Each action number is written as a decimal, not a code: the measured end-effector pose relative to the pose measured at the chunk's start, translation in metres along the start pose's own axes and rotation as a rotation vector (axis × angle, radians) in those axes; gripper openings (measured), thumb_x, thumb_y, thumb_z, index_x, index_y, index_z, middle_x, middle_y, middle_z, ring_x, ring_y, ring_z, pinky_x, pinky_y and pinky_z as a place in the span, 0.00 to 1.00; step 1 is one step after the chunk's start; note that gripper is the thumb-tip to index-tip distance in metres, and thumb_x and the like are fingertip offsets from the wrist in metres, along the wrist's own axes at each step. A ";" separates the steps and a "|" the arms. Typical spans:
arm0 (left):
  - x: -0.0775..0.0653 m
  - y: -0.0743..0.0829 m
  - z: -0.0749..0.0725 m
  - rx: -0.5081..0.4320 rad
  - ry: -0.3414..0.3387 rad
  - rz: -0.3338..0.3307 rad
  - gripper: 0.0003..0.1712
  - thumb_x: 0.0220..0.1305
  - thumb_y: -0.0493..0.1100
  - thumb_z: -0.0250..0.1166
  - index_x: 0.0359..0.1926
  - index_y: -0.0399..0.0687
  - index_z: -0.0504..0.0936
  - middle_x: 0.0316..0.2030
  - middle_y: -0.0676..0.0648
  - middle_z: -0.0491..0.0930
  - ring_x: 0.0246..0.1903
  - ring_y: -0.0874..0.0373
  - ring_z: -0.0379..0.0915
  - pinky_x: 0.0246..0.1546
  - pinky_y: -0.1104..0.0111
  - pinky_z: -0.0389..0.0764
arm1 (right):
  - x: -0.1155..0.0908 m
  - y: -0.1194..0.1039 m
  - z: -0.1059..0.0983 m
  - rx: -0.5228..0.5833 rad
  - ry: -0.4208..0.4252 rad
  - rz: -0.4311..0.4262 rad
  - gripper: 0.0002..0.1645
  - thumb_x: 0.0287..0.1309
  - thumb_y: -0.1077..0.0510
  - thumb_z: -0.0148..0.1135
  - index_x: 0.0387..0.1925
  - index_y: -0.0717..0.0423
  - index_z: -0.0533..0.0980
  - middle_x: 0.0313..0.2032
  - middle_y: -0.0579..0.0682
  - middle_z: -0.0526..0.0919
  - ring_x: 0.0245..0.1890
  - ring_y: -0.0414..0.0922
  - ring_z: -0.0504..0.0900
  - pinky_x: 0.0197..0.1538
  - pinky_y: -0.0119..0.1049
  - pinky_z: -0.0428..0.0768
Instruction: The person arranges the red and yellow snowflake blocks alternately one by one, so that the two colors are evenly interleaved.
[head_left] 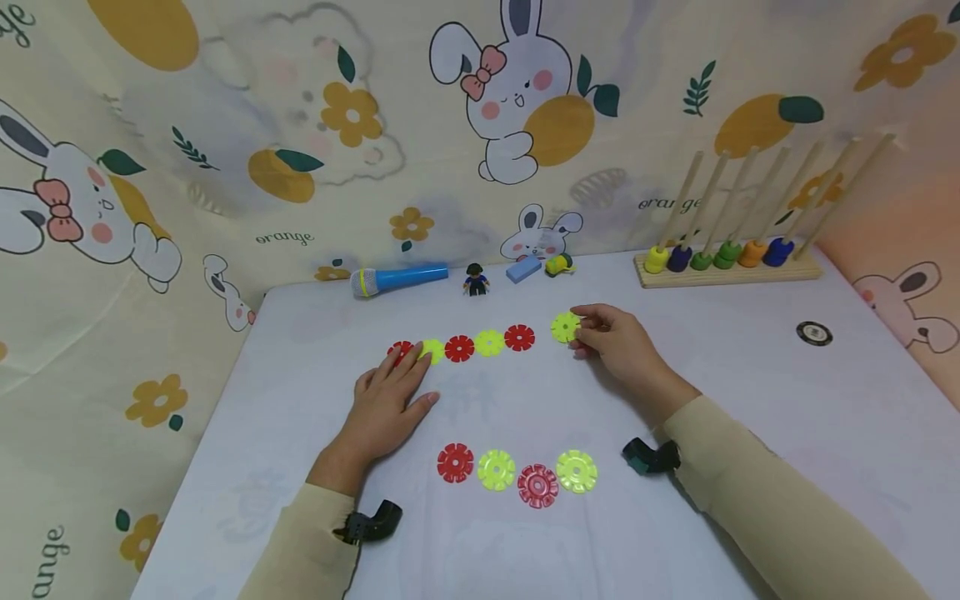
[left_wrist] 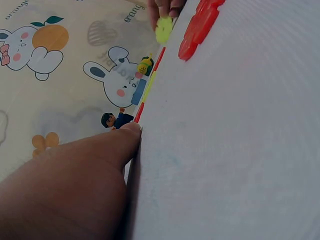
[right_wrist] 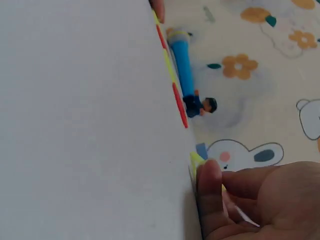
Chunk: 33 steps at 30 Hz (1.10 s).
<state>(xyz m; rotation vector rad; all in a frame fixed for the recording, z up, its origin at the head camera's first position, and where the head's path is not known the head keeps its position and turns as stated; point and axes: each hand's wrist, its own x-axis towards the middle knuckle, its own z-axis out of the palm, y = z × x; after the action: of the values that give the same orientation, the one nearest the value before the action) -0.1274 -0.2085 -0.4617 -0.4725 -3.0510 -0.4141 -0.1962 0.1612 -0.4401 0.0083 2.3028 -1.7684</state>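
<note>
White cloth (head_left: 750, 333) spreads beneath the right hand (head_left: 618, 342), which pinches a yellow-green disc (head_left: 565, 327) by its right edge, tilted just beyond the right end of a row of red and yellow-green discs (head_left: 489, 342), while the left hand (head_left: 386, 412) rests, fingers extended, on the leftmost ones. That pinched piece should handle as light, stiff, slightly slick plastic (the notches probably help), best held by the rim; it looks thin and bright, its edge cut like petals.
</note>
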 end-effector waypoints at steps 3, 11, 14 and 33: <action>0.001 0.000 0.001 0.000 0.001 0.001 0.42 0.63 0.69 0.52 0.74 0.65 0.54 0.74 0.55 0.47 0.72 0.49 0.33 0.62 0.43 0.44 | -0.003 -0.002 0.001 -0.142 0.031 -0.033 0.25 0.68 0.58 0.55 0.65 0.49 0.69 0.53 0.54 0.70 0.44 0.49 0.77 0.44 0.40 0.79; 0.001 0.000 0.002 0.011 -0.007 -0.006 0.43 0.62 0.70 0.51 0.74 0.66 0.53 0.74 0.57 0.45 0.72 0.51 0.32 0.62 0.44 0.45 | -0.015 0.001 0.007 -0.833 -0.054 -0.301 0.35 0.65 0.47 0.58 0.70 0.49 0.62 0.72 0.50 0.54 0.70 0.56 0.48 0.63 0.61 0.55; 0.002 0.000 0.002 0.015 -0.005 -0.005 0.43 0.62 0.70 0.51 0.74 0.66 0.53 0.74 0.57 0.45 0.72 0.50 0.32 0.62 0.45 0.45 | -0.016 0.003 0.011 -0.972 -0.094 -0.324 0.37 0.65 0.44 0.56 0.71 0.49 0.60 0.72 0.51 0.54 0.70 0.57 0.47 0.61 0.62 0.56; 0.002 0.000 0.003 0.030 -0.014 -0.015 0.43 0.62 0.71 0.51 0.74 0.66 0.53 0.74 0.56 0.45 0.72 0.50 0.32 0.62 0.43 0.45 | -0.021 0.006 0.021 -0.994 -0.145 -0.357 0.40 0.61 0.34 0.54 0.72 0.38 0.58 0.74 0.49 0.48 0.71 0.59 0.40 0.57 0.61 0.55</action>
<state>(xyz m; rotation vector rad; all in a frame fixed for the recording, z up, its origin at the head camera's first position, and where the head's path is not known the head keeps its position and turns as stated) -0.1291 -0.2076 -0.4644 -0.4528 -3.0713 -0.3665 -0.1714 0.1456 -0.4466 -0.6973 2.9060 -0.5105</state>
